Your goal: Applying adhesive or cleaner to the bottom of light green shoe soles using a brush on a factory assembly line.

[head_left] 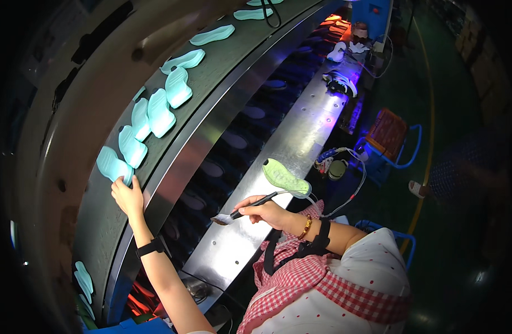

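Observation:
On the upper conveyor at the left, my left hand [128, 196] reaches up to the nearest mint-coloured shoe sole [112, 163]. Its thumb and fingers close round that sole's near end, while the far end rests on the belt. Over the metal ledge, my right hand [261, 212] grips a glue brush [246, 210] by its black handle. The brush's bristles point down to the left, and a thin pale tube trails from the handle's back end. Just beyond my right hand, a pale green sole [286, 177] lies flat on the ledge, apart from the brush.
More mint soles [160, 113] lie in a row along the belt [195, 94], some overlapping. Dark soles pass on a lower level below the steel rail [181, 161]. Shoe parts [340, 83] sit farther along the ledge [234, 234]. An orange crate [387, 133] stands at the right.

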Tool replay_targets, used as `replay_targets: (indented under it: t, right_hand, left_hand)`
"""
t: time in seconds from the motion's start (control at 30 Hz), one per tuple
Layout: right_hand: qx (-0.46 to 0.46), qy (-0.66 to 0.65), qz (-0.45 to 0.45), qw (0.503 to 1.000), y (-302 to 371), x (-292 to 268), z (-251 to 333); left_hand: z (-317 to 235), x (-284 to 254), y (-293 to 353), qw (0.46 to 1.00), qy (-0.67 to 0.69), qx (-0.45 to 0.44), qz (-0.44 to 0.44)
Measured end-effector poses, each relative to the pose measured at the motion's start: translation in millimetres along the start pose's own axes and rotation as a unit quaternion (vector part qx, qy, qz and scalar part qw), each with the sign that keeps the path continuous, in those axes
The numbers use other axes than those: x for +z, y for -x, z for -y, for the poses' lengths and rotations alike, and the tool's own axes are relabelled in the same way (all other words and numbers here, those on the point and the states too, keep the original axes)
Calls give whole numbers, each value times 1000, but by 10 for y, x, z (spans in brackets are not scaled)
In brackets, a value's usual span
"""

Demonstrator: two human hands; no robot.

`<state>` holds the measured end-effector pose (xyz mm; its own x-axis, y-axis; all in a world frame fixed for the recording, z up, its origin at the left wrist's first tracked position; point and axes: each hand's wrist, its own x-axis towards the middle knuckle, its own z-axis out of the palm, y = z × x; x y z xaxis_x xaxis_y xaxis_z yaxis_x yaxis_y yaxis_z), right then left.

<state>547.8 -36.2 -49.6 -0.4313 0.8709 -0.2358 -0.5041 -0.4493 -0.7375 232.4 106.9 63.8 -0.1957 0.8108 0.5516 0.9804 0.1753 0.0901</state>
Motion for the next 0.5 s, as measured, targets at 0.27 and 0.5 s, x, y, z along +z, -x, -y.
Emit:
replay_targets:
  t: [0.27,0.5]
  right_hand:
    - [-47,12,-27,998,104,-278,243]
    - [-133,86,33,987,88,-3,501]
  left_hand:
    - [85,29,732,862,354,-71,-356]
    - [-67,-394,1364,392,854,-340,20]
